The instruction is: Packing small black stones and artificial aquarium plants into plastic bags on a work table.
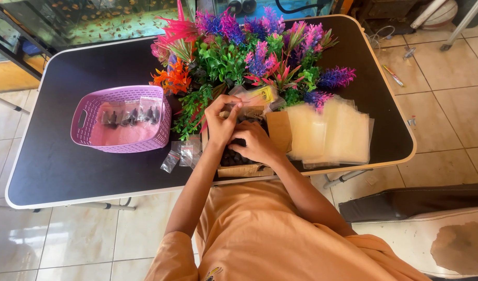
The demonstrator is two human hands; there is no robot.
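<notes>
We see both hands over a shallow brown cardboard box of small dark round pieces (234, 156) that sits at the near edge of the black folding counter (67, 161), right in front of the person in the orange shirt. The left hand (221, 122) is raised above the box with its fingers pinched together on something small; its grip looks closed, though the item in it is too small for us to name. The right hand (257, 145) rests lower, curled over the box's dark contents, and we cannot tell whether it grips a piece or only lies on them. We judge the hands to be in the middle of picking and handling single pieces out of the box. Just left of the box lie a few small clear plastic sachets (181, 155), and beyond those stands a lilac plastic basket (88, 130) with more filled sachets in it. To the right a stack of empty clear plastic bags (332, 132) lies flat on the counter, touching a brown card flap. Behind the hands a dense heap of artificial plants in pink, purple, orange and green (249, 57) crowds the far half of the counter, its nearest leaves close to the left hand. A tiled floor (447, 93) surrounds the counter.
</notes>
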